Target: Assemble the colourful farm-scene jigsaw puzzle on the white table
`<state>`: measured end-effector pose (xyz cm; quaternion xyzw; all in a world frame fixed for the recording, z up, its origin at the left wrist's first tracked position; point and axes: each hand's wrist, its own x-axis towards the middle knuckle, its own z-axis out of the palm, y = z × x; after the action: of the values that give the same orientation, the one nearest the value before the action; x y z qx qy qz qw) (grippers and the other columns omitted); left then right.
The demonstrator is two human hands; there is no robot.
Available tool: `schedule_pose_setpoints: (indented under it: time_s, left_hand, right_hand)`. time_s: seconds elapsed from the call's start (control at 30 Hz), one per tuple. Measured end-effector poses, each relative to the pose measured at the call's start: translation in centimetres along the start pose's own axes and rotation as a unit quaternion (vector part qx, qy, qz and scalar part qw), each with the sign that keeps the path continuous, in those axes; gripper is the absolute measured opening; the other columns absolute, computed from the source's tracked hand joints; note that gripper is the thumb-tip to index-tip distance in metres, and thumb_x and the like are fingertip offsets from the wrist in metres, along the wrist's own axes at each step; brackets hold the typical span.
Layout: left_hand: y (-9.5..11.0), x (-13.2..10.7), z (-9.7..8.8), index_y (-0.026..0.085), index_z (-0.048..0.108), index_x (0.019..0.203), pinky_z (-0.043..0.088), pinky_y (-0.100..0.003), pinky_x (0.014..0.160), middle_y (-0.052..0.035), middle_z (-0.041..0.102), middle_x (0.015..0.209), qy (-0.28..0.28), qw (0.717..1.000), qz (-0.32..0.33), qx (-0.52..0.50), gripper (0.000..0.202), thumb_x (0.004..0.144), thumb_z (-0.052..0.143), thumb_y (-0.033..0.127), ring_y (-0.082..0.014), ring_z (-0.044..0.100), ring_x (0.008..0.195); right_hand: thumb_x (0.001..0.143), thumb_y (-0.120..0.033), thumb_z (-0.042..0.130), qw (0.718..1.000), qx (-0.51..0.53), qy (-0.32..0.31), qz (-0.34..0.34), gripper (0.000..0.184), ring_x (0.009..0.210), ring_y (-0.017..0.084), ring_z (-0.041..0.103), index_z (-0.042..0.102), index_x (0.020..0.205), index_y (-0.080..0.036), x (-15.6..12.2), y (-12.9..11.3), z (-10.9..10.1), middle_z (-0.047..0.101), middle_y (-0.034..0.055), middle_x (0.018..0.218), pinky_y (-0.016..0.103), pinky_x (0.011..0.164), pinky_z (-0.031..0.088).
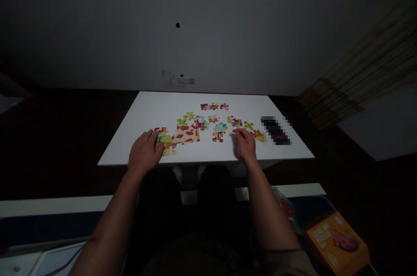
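Left grip (pixel 145 151) loose over the jigsaw strip (pixel 167 139), right grip (pixel 245 143) curled

And look at this: left fingers lie relaxed along the strip near the table's (pixel 125 137) front edge, while the right thumb and forefinger come close together; whether they pinch anything, I cannot tell! Just beside the strip sits the brown-spotted section (pixel 185 134), with loose pieces (pixel 220 127) scattered across the middle. Danger? A sideways shove from that left palm could spring the joints, and a careless right-hand sweep could scatter pieces. White tabletop, dim room, grey wall (pixel 228 28) behind with its socket plate (pixel 185 80), curtain (pixel 355 67) at right, orange puzzle box (pixel 339 241) lower right!
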<state>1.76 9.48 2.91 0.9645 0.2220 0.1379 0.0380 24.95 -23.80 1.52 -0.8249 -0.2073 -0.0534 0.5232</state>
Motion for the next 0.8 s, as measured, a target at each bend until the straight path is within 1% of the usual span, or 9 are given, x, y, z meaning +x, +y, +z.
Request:
schedule_pose_setpoints:
  time_s: [0.1, 0.17, 0.23, 0.33, 0.4, 0.47, 0.57, 0.7, 0.8]
  left_hand:
    - [-0.1, 0.0, 0.0, 0.014, 0.052, 0.156, 0.041, -0.051, 0.122, -0.0178, 0.054, 0.157, 0.003, 1.0, -0.004, -0.002, 0.061, 0.104, 0.04, 0.043, -0.0351, 0.05, 0.145]
    - [-0.1, 0.0, 0.0, 0.015, 0.052, 0.156, 0.04, -0.051, 0.123, -0.0176, 0.054, 0.158, 0.001, 1.0, -0.004, -0.002, 0.061, 0.104, 0.039, 0.044, -0.0351, 0.049, 0.146]
    - [0.0, -0.1, -0.1, 0.013, 0.053, 0.156, 0.039, -0.05, 0.123, -0.0188, 0.053, 0.158, 0.0, 1.0, -0.002, -0.004, 0.062, 0.104, 0.039, 0.044, -0.0353, 0.049, 0.147]
    - [0.2, -0.2, -0.4, 0.011, 0.053, 0.155, 0.039, -0.05, 0.124, -0.0205, 0.052, 0.159, -0.002, 1.0, -0.006, -0.009, 0.062, 0.104, 0.039, 0.044, -0.036, 0.049, 0.147]
    - [0.3, -0.3, -0.5, 0.013, 0.053, 0.156, 0.038, -0.051, 0.124, -0.0194, 0.052, 0.16, -0.006, 1.0, -0.012, -0.009, 0.061, 0.104, 0.039, 0.044, -0.0357, 0.048, 0.148]
    - [0.4, -0.4, -0.6, 0.015, 0.053, 0.156, 0.038, -0.051, 0.125, -0.0177, 0.051, 0.161, -0.01, 1.0, -0.016, -0.006, 0.06, 0.104, 0.039, 0.044, -0.035, 0.048, 0.149]
    - [0.4, -0.6, -0.7, 0.016, 0.053, 0.155, 0.038, -0.05, 0.125, -0.0173, 0.051, 0.161, -0.01, 1.0, -0.015, -0.009, 0.059, 0.104, 0.04, 0.043, -0.0348, 0.048, 0.149]
    - [0.3, -0.7, -0.7, 0.018, 0.053, 0.156, 0.039, -0.053, 0.124, -0.017, 0.052, 0.16, -0.006, 1.0, -0.012, -0.019, 0.059, 0.103, 0.042, 0.042, -0.0359, 0.049, 0.148]
    - [0.1, -0.7, -0.5, 0.019, 0.052, 0.156, 0.039, -0.051, 0.124, -0.0155, 0.054, 0.159, -0.004, 1.0, -0.008, -0.015, 0.059, 0.103, 0.041, 0.042, -0.0348, 0.049, 0.147]
  right_hand:
    - [0.096, -0.044, 0.048, 1.0, -0.021, -0.015, 0.002, 0.033, 0.09, 0.028, 0.066, 0.072, 0.105, -0.023, -0.1, -0.5, 0.2, 0.073, 0.0073, 0.094, 0.04, 0.083, 0.052]
    - [0.097, -0.045, 0.051, 0.996, -0.08, -0.049, -0.013, 0.033, 0.089, 0.028, 0.066, 0.073, 0.105, -0.023, -0.3, -1.0, 0.5, 0.072, 0.0075, 0.094, 0.041, 0.084, 0.052]
    - [0.096, -0.046, 0.056, 0.984, -0.151, -0.077, -0.048, 0.033, 0.097, 0.029, 0.066, 0.075, 0.107, -0.021, -0.5, -1.5, 0.9, 0.072, 0.0103, 0.101, 0.042, 0.091, 0.052]
    - [0.095, -0.051, 0.063, 0.961, -0.242, -0.097, -0.094, 0.043, 0.113, 0.032, 0.062, 0.075, 0.123, -0.02, -0.9, -2.2, 1.4, 0.068, 0.0145, 0.116, 0.044, 0.102, 0.049]
    - [0.096, -0.055, 0.065, 0.949, -0.277, -0.108, -0.106, 0.052, 0.115, 0.033, 0.061, 0.071, 0.135, -0.021, -1.1, -2.5, 1.5, 0.066, 0.015, 0.12, 0.044, 0.103, 0.049]
    - [0.097, -0.057, 0.065, 0.944, -0.291, -0.116, -0.108, 0.055, 0.115, 0.034, 0.06, 0.069, 0.141, -0.024, -1.2, -2.7, 1.5, 0.064, 0.0145, 0.122, 0.045, 0.101, 0.05]
    - [0.098, -0.055, 0.064, 0.943, -0.289, -0.128, -0.107, 0.049, 0.114, 0.034, 0.061, 0.071, 0.137, -0.027, -1.1, -2.8, 1.4, 0.064, 0.0139, 0.12, 0.045, 0.098, 0.05]
    - [0.098, -0.052, 0.065, 0.947, -0.272, -0.138, -0.105, 0.042, 0.115, 0.034, 0.061, 0.072, 0.129, -0.026, -1.0, -2.9, 1.1, 0.065, 0.0139, 0.123, 0.045, 0.103, 0.049]
    - [0.098, -0.052, 0.065, 0.947, -0.27, -0.14, -0.102, 0.04, 0.117, 0.034, 0.06, 0.071, 0.126, -0.024, -1.1, -2.9, 1.1, 0.066, 0.014, 0.124, 0.045, 0.105, 0.048]
